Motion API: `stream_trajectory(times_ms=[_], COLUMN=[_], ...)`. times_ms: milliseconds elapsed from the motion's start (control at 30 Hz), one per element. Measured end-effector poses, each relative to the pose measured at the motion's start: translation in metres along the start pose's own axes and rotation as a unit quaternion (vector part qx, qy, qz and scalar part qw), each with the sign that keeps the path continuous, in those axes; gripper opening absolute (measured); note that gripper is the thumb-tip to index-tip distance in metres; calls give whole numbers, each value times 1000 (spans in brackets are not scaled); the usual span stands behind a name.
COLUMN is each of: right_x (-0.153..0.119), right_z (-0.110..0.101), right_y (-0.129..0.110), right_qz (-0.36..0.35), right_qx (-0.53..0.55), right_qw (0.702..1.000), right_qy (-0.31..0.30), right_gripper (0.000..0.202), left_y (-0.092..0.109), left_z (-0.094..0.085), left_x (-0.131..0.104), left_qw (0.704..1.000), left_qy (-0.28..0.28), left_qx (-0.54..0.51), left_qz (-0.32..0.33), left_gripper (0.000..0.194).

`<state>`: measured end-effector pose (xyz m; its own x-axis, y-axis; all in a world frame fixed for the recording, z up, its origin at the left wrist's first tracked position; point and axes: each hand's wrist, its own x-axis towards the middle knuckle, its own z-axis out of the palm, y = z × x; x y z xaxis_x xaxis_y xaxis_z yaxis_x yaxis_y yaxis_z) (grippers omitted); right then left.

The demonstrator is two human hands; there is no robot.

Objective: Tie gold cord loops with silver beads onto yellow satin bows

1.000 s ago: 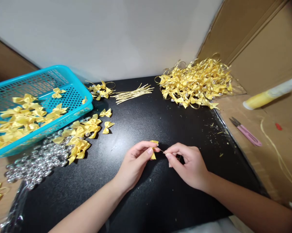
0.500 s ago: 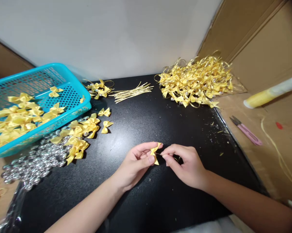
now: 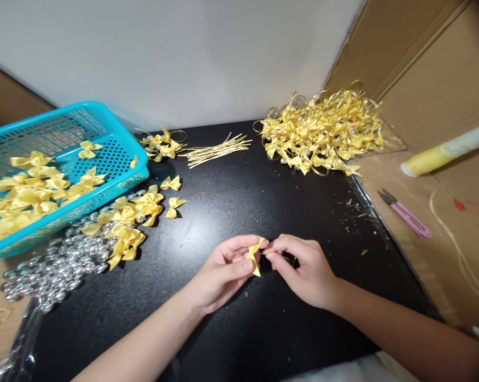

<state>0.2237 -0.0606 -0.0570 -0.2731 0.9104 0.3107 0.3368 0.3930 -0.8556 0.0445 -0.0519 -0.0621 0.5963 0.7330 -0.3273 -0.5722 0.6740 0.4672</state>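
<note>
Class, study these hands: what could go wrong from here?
The yellow bow, pinched in the left hand, might slip if the right hand tugs the thin strand. The heaped silver beads could scatter if brushed. The pink-handled snips lie with blades exposed and might nick a reaching hand.

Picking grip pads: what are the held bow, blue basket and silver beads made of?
Held bow: probably satin ribbon; soft sheen, folded fabric-like loops.
Blue basket: likely molded plastic; glossy, with regular perforations.
Silver beads: mirror-like shine with bright highlights; metal or coated plastic, can't tell which.

Left fingers (image 3: 239, 269) pinch yellow bow (image 3: 254, 255) — right fingers (image 3: 281, 263), thin cord (image 3: 262, 253).
</note>
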Motion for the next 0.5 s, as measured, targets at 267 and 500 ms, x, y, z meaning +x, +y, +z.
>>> stream_trajectory(times_ms=[267,500], right_x=[-1,0], right_z=[1,2], right_y=[1,1], right_qz=[-32,-40], right_qx=[-15,-10], right_qw=[999,999], right_qy=[18,16], right_gripper=[12,14], left_y=[2,2], left_z=[1,0], left_x=[0,0], left_qw=[1000,1000], left_qy=[0,9], left_qx=[-2,-5], left_qz=[-14,-2], left_gripper=[25,23])
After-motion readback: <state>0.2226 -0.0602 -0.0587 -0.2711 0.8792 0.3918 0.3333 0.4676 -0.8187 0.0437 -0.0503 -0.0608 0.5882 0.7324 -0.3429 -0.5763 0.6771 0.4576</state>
